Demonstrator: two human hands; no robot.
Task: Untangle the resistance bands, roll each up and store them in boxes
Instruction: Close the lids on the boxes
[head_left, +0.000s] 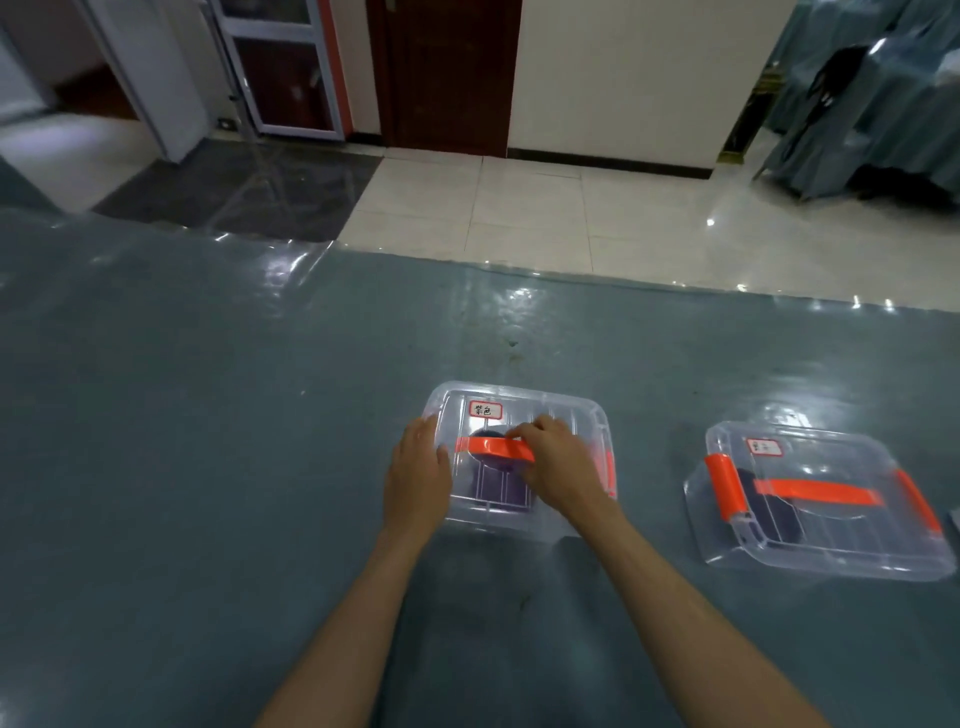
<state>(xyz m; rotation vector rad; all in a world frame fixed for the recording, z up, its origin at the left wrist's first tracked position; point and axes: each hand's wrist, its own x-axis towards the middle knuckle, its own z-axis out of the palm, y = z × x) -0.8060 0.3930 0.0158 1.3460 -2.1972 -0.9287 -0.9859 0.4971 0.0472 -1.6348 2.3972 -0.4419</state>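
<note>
A clear plastic box (566, 410) with a lid and a white label sits on the grey-blue table in front of me. A rolled purple band (501, 486) shows through the lid. My left hand (418, 475) presses flat against the box's left side, fingers apart. My right hand (558, 462) lies on the lid with its fingers closed around the orange handle (485, 447). A second clear lidded box (831, 551) with orange handle and side latches stands to the right, holding a dark rolled band (779, 512).
The table (208, 441) is covered with a shiny transparent sheet; its far edge runs across the middle of the view. Beyond it are a tiled floor, a dark wooden door (447, 73) and covered furniture (883, 104) at the far right.
</note>
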